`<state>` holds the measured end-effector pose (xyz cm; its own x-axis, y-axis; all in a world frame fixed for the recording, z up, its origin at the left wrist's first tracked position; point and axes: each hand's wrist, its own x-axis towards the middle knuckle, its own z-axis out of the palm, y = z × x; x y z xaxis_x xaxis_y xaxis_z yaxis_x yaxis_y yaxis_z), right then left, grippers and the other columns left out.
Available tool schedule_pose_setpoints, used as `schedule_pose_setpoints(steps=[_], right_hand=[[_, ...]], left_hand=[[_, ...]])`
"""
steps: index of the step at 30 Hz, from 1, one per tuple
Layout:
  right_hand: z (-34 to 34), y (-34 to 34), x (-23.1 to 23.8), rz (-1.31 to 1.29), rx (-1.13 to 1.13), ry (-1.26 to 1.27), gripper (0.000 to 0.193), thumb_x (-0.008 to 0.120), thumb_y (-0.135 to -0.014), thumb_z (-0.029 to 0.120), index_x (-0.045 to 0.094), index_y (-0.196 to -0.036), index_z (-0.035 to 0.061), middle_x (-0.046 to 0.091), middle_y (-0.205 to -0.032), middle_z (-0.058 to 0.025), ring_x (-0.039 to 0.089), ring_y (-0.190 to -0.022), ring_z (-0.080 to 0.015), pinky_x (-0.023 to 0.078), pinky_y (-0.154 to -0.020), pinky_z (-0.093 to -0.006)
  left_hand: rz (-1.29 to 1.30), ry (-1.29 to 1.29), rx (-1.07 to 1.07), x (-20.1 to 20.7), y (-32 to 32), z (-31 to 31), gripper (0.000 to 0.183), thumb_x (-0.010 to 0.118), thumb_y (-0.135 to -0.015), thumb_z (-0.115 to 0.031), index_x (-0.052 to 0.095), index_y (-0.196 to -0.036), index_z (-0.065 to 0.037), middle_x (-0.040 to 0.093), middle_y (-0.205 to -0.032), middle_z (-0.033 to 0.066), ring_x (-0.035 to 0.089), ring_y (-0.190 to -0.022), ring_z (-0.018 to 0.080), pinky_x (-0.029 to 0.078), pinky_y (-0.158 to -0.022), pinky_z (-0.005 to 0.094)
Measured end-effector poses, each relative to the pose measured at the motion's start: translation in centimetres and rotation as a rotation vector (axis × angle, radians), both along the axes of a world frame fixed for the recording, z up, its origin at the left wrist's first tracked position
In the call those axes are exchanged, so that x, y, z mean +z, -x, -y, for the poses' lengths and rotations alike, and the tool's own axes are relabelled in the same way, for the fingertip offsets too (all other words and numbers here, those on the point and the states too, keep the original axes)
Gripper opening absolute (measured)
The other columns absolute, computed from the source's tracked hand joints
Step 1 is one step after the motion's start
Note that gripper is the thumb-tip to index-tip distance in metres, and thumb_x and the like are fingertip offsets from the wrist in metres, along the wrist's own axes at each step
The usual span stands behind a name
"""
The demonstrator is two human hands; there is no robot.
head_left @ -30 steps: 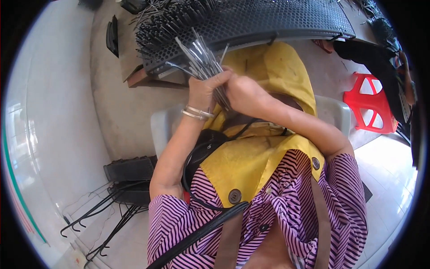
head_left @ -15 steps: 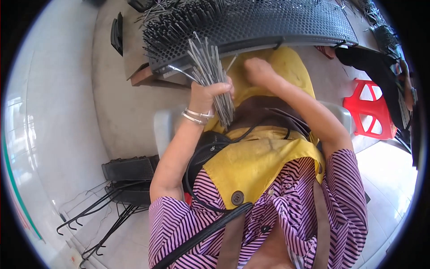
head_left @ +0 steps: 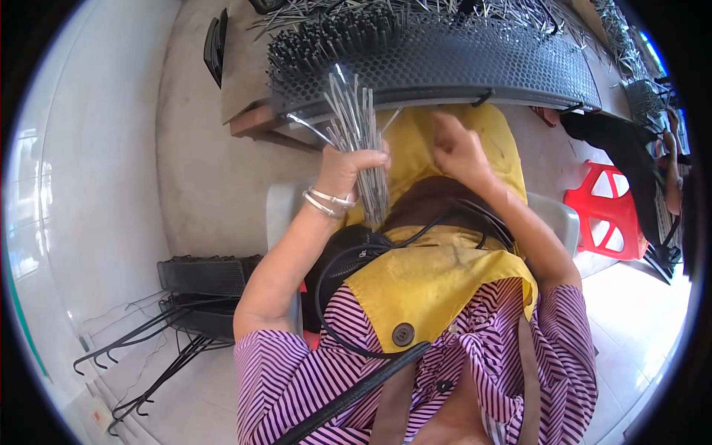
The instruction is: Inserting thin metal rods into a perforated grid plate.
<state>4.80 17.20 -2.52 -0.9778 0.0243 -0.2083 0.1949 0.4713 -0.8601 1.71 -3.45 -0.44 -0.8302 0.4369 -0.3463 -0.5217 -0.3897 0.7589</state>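
My left hand is wrapped round a bundle of thin grey metal rods. The rods stand nearly upright, their tops fanning apart, and one with a bright flattened end sticks out to the left. My right hand is over the yellow apron, just short of the rack's front edge. Its fingers look curled in, and whatever they may hold is hidden. Beyond both hands lies a black perforated rack, with many dark rods standing in the holes of its left part.
Loose rods lie scattered behind the rack, on a wooden-edged table. A red plastic stool is to the right, near another person's dark sleeve. Black racks with hooked legs rest on the floor at the left.
My right hand has moved slightly right and toward me, and its shape shows more clearly. The left hand still grips the rods. The whole view has shifted a little.
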Motion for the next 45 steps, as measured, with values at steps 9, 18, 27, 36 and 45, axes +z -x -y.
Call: schedule_pose_setpoints(steps=[9, 18, 27, 36, 45], right_hand=[[2.2, 3.4, 6.6, -0.616, -0.109, 0.165, 0.037, 0.048, -0.081, -0.005, 0.04, -0.116, -0.0007, 0.06, -0.078, -0.0091, 0.058, -0.063, -0.0115, 0.047, -0.056, -0.0198], [6.5, 13.7, 5.9, -1.468, 0.211, 0.625, 0.025, 0.048, -0.082, -0.002, 0.044, -0.106, -0.0004, 0.059, -0.07, -0.0077, 0.059, -0.056, -0.0124, 0.046, -0.049, -0.0209], [7.0, 12.8, 5.9, -1.035, 0.238, -0.28, 0.022, 0.05, -0.08, -0.001, 0.052, -0.101, -0.0012, 0.059, -0.074, -0.0126, 0.061, -0.062, -0.0162, 0.048, -0.054, -0.0254], [6.5, 11.5, 8.4, -0.731, 0.167, -0.274, 0.019, 0.058, -0.078, 0.014, 0.06, -0.087, -0.0022, 0.06, -0.064, -0.0096, 0.053, -0.05, -0.0125, 0.044, -0.051, -0.024], [5.7, 10.7, 9.9, -0.166, 0.205, 0.056, 0.011, 0.06, -0.074, 0.011, 0.062, -0.079, 0.0023, 0.059, -0.063, -0.0012, 0.05, -0.055, -0.0046, 0.038, -0.048, -0.0173]], left_hand=[[0.007, 0.106, -0.001, 0.1, -0.6, 1.9, 0.065, 0.061, -0.058, 0.008, 0.04, -0.118, -0.006, 0.056, -0.07, 0.0106, 0.055, -0.057, 0.0202, 0.045, -0.05, 0.0312], [0.022, 0.103, 0.023, -0.6, -1.5, 1.2, 0.034, 0.067, -0.056, 0.002, 0.056, -0.088, -0.001, 0.061, -0.074, 0.0058, 0.058, -0.063, 0.0141, 0.047, -0.059, 0.0264], [-0.007, 0.064, 0.023, 0.8, -1.7, 0.8, 0.031, 0.063, -0.059, 0.01, 0.054, -0.086, -0.001, 0.058, -0.068, 0.0075, 0.055, -0.055, 0.0151, 0.046, -0.051, 0.0264], [-0.018, 0.078, 0.043, 0.4, -1.6, 0.6, 0.033, 0.063, -0.058, 0.008, 0.054, -0.088, -0.001, 0.058, -0.069, 0.0073, 0.056, -0.056, 0.0154, 0.046, -0.052, 0.0267], [-0.083, -0.031, 0.067, 0.4, -1.5, 0.4, 0.041, 0.064, -0.059, 0.006, 0.052, -0.097, -0.002, 0.059, -0.07, 0.0074, 0.056, -0.056, 0.0155, 0.047, -0.052, 0.0271]])
